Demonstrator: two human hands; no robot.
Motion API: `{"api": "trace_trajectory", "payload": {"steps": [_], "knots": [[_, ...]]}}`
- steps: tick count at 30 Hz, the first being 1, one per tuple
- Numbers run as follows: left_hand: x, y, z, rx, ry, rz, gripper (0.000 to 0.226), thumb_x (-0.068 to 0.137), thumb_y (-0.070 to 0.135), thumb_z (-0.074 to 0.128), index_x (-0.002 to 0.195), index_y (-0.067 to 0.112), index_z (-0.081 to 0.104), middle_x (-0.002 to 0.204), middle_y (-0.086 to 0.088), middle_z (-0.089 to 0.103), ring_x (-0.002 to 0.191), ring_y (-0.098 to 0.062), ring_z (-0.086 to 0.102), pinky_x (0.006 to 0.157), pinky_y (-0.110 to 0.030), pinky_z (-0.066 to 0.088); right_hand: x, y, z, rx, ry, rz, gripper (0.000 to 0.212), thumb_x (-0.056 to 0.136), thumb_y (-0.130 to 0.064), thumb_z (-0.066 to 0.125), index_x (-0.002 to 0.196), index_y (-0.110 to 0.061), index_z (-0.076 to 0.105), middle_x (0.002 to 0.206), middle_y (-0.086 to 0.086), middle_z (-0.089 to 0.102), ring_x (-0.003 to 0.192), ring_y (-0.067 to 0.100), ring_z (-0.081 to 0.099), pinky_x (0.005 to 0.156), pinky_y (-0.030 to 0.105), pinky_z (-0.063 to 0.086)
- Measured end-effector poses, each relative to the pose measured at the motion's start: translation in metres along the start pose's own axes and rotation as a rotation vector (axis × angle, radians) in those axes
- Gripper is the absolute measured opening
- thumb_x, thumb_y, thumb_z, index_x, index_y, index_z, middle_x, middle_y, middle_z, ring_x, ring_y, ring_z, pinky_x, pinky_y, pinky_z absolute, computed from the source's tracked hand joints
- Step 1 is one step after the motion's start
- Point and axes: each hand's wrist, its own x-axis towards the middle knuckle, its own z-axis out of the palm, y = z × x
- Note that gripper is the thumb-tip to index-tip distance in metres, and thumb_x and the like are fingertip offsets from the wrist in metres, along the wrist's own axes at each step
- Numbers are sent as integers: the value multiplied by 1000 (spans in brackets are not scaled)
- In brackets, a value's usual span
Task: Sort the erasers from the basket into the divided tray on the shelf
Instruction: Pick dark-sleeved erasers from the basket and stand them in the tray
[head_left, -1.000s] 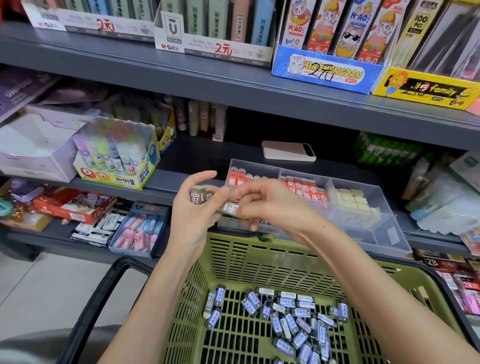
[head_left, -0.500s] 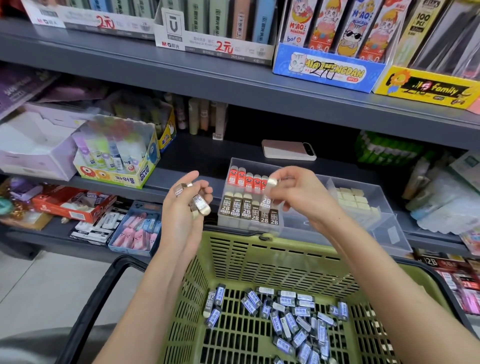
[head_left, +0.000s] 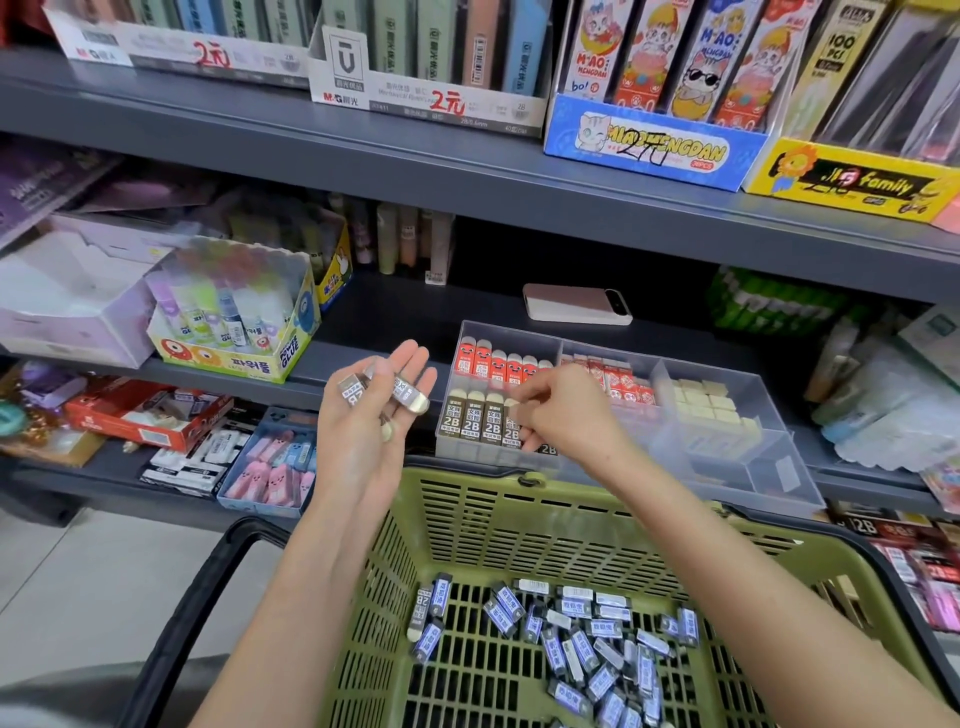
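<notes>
- A small sleeved 2B eraser (head_left: 545, 448) is at the right end of the front row of upright brown-sleeved erasers (head_left: 483, 423). The row fills the front-left compartment of the clear plastic divided tray (head_left: 774, 475).
- The right hand (head_left: 566, 410) arches over that eraser with its fingers curled down. It seems to be pinching it, but the thumb is hidden, so this is a judgement.
- The left hand (head_left: 363, 441) lies palm up just left of the tray, fingers straight. A few loose erasers (head_left: 408, 399) rest on it, with nothing clamping them.
- Many blue-sleeved erasers (head_left: 571, 639) lie in the olive-green slatted plastic basket (head_left: 519, 519) below, so most of the sorting is probably yet to do.
- Risk: pressing the end eraser in could tip its upright neighbours over or wedge it askew, since the row looks tightly packed.
- Risk: the flat palm sits outside the basket rim, so any tilt could send its erasers onto the lower shelves or the floor.
- Risk: a hurried drop could land in the red-sleeved erasers (head_left: 493, 364) just behind.
- On the grey metal shelf (head_left: 363, 312), a pink phone (head_left: 576, 304) lies behind the tray and a yellow glue-stick box (head_left: 234, 358) stands to its left.
</notes>
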Motion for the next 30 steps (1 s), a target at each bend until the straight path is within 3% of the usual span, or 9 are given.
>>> {"api": "trace_trajectory", "payload": {"steps": [4,7,10,14,18,21,25,27,30], "knots": [[1,-1,0,-5,-49,19,7,99,6,41,96,7,48,107,-14,70,107,-25,66,87,-33,55,-4,-1,4,-248,43,-77,21,90,-8,56,106,-6,68,101,13,68,86,23,61,87,35,51],[-1,-4,0,52,-136,36,4,96,10,45,96,9,49,112,-11,70,113,-23,62,95,-33,51,-11,-8,4,-385,207,-271,20,92,-19,55,101,-14,71,96,2,70,87,17,60,83,29,47],[-5,-6,2,79,-219,49,12,88,18,51,97,11,49,115,-8,69,116,-21,61,91,-29,52,-23,-21,12,-15,109,-385,14,88,-30,61,84,-20,71,74,-10,67,67,4,59,70,27,52],[-10,-7,5,37,-263,42,16,85,17,51,99,10,48,112,-7,70,113,-21,62,86,-26,53,-26,-28,23,221,-77,-261,16,81,-19,71,73,-27,59,67,-4,63,53,2,58,52,23,51],[-13,-6,8,32,-299,19,15,86,16,51,100,10,48,116,-8,69,115,-21,61,86,-26,53,-29,-24,22,392,-140,-158,8,81,-12,69,86,-17,65,77,2,62,64,9,57,60,25,51],[-14,-7,8,92,-317,11,14,88,19,51,100,12,50,119,-8,67,115,-24,61,89,-32,53,-32,-22,16,418,-117,-170,6,84,-14,67,80,-18,67,74,-5,61,63,4,53,61,17,45],[-12,-1,4,229,-155,35,5,91,20,53,95,17,54,92,-2,73,82,-18,69,56,-23,52,-24,-15,-25,572,42,-149,8,86,-4,61,84,-12,62,78,4,62,62,11,58,65,20,49],[-11,2,2,245,-48,40,7,94,14,53,88,18,55,66,2,60,56,-12,54,39,-16,35,-20,-7,-46,539,76,-181,10,84,1,62,90,-8,63,77,5,61,59,7,55,61,15,47],[-11,1,3,209,-28,-6,10,95,17,49,86,16,52,58,4,45,50,-9,37,36,-16,24,-14,5,-57,352,37,-164,17,82,0,66,99,-5,66,74,3,59,57,3,50,55,14,41]]}}
